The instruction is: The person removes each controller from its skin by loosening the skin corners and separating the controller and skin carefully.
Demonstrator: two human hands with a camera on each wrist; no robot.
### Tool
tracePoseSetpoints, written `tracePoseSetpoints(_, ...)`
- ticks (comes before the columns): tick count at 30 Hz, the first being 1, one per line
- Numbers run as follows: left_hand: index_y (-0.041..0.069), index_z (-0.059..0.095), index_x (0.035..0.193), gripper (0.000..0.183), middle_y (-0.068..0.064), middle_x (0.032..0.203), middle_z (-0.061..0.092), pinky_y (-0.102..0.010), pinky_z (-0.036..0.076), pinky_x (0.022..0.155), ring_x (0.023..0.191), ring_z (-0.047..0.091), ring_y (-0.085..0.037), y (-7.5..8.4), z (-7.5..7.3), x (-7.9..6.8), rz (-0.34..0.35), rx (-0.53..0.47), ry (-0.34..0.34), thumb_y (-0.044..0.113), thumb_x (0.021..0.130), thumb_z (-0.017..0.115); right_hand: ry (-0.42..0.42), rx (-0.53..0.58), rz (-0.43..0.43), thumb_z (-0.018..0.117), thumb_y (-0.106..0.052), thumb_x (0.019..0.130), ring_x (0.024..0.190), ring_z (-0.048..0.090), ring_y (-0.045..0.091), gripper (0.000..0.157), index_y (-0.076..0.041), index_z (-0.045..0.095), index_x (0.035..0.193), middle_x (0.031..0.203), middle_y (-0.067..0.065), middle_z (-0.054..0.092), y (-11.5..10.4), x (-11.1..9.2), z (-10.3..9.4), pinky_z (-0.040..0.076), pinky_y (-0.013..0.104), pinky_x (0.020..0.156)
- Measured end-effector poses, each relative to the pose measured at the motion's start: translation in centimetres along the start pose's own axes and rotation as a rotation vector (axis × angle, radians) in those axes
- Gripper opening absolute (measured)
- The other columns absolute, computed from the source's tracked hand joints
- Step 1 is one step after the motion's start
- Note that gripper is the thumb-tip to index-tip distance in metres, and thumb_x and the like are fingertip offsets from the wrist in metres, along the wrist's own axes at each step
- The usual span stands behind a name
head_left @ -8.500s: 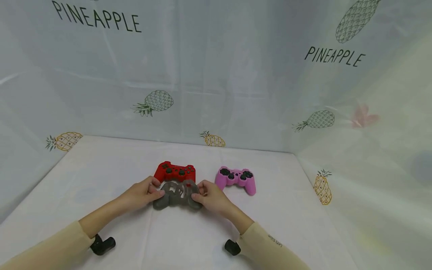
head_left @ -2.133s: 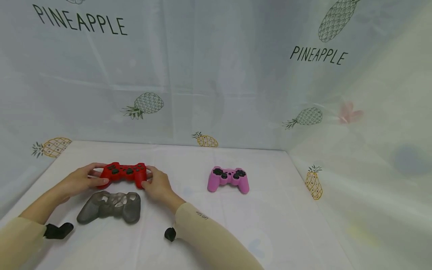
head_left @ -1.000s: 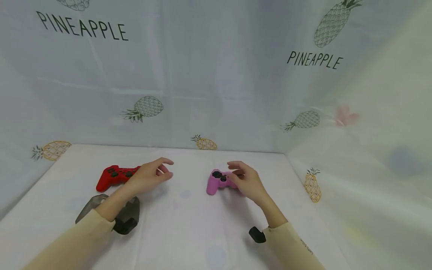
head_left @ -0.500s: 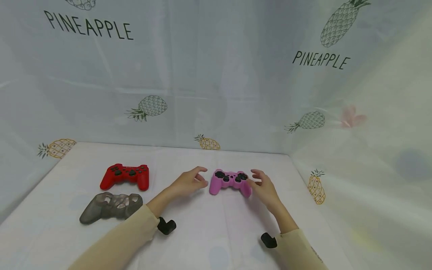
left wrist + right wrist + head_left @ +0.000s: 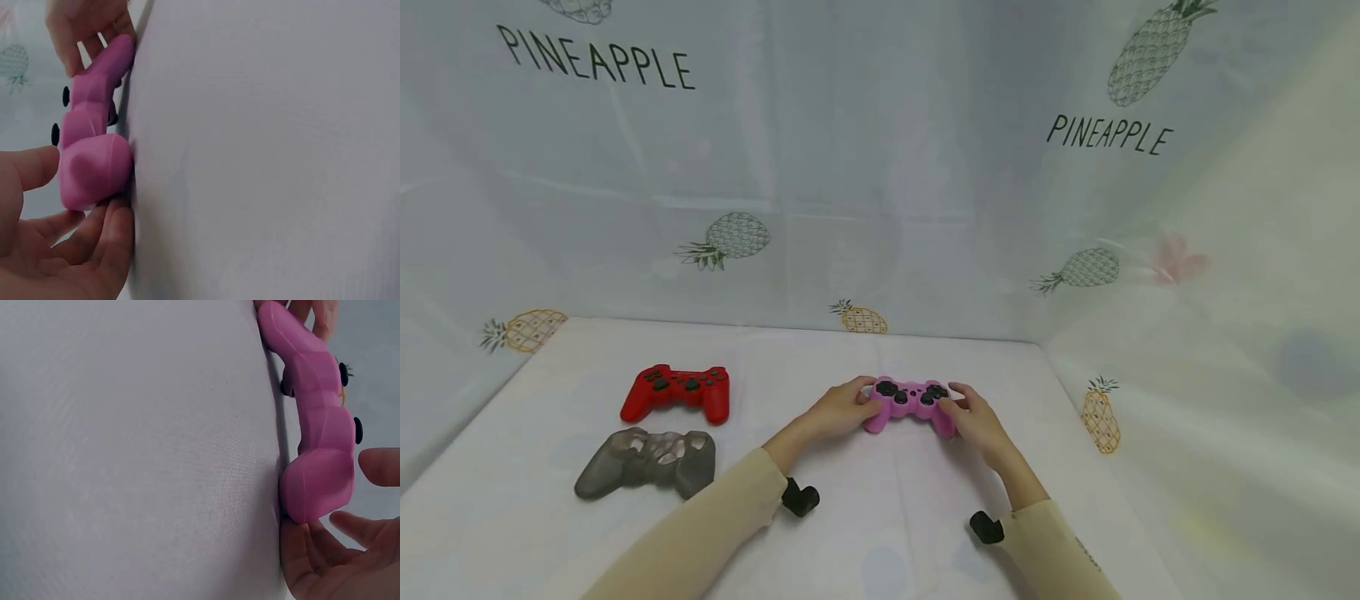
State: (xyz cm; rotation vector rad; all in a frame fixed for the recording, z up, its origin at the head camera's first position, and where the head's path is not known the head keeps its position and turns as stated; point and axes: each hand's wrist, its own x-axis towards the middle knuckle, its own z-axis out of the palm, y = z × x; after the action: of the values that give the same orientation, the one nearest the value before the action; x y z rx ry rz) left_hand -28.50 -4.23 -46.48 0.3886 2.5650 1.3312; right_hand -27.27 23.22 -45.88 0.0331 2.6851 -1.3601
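Pink controller (image 5: 913, 400): it lies on the white table (image 5: 820, 550) between the person's two hands, its grips pointing toward 6 o'clock if 12 is the pineapple-printed curtain (image 5: 895, 167). At 9 o'clock the left hand (image 5: 835, 410) grasps its left grip, thumb at the face, fingers curled round the outer side. Between 3 and 4 o'clock the right hand (image 5: 983, 425) holds the other grip, fingers curled at its outer end; seen from the right wrist, the thumb looks just clear of the face. The red controller (image 5: 676, 393) lies well apart at 9 o'clock, with the grey controller (image 5: 651, 467) just beside it at its 6-to-7 o'clock. Black wrist pieces (image 5: 800, 498) show at 8 and 5 o'clock from the pink one.
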Motion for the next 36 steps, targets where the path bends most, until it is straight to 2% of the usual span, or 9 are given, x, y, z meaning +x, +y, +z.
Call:
tracePoseSetpoints(7,0.013,0.055,0.151,0.050,-0.004,0.106,0.071,-0.046,0.052,0.095,0.099,0.065,-0.020,-0.5,0.9,0.6,0.004,0.020,0.067,0.033,0.106,0.065,0.014,-0.031,-0.038,0.062,-0.030,0.107,0.113,0.062,0.032,0.049,-0.007,0.055,0.150,0.129,0.021,0.066,0.1,0.1,0.1,0.052,0.046,0.093)
tracePoseSetpoints(14,0.020,0.056,0.150,0.047,-0.003,0.112,0.075,-0.047,0.053,0.097,0.102,0.068,-0.019,-1.6,-0.3,-0.3,-0.004,0.009,0.121,0.033,0.106,0.066,0.048,-0.038,-0.123,0.066,-0.027,0.106,0.114,0.067,0.034,0.046,-0.006,0.059,0.146,0.125,0.020,0.069,-1.4,-1.1,1.1,0.056,0.048,0.093)
tracePoseSetpoints(18,0.025,0.056,0.150,0.047,-0.001,0.113,0.074,-0.046,0.052,0.098,0.103,0.067,-0.018,-2.2,-1.7,-1.5,-0.009,-0.001,0.138,0.036,0.105,0.066,0.049,-0.016,-0.150,0.068,-0.024,0.105,0.114,0.068,0.034,0.046,-0.007,0.059,0.147,0.126,0.019,0.068,-2.6,-2.0,2.0,0.056,0.050,0.096)
tracePoseSetpoints(25,0.024,0.056,0.150,0.048,-0.002,0.114,0.071,-0.044,0.055,0.094,0.103,0.068,-0.017,-2.9,-3.9,-4.8,0.011,-0.009,0.144,0.031,0.105,0.068,0.011,0.042,-0.183,0.069,-0.018,0.103,0.109,0.068,0.030,0.048,-0.007,0.057,0.148,0.125,0.016,0.069,-4.1,-4.1,4.1,0.058,0.046,0.092)
tracePoseSetpoints(33,0.019,0.057,0.149,0.046,-0.002,0.113,0.072,-0.041,0.055,0.094,0.100,0.070,-0.014,-3.9,-5.2,-7.9,0.038,-0.025,0.168,0.027,0.105,0.068,-0.025,0.095,-0.198,0.070,-0.018,0.103,0.112,0.065,0.029,0.050,-0.012,0.056,0.151,0.127,0.014,0.068,-5.0,-6.1,6.1,0.057,0.045,0.093)
tracePoseSetpoints(36,0.020,0.058,0.148,0.046,-0.002,0.113,0.072,-0.040,0.055,0.094,0.100,0.070,-0.014,-4.0,-5.4,-9.0,0.028,-0.033,0.182,0.028,0.105,0.069,-0.037,0.112,-0.197,0.069,-0.017,0.103,0.113,0.064,0.029,0.051,-0.013,0.055,0.152,0.128,0.014,0.067,-5.2,-6.6,6.8,0.056,0.044,0.093)
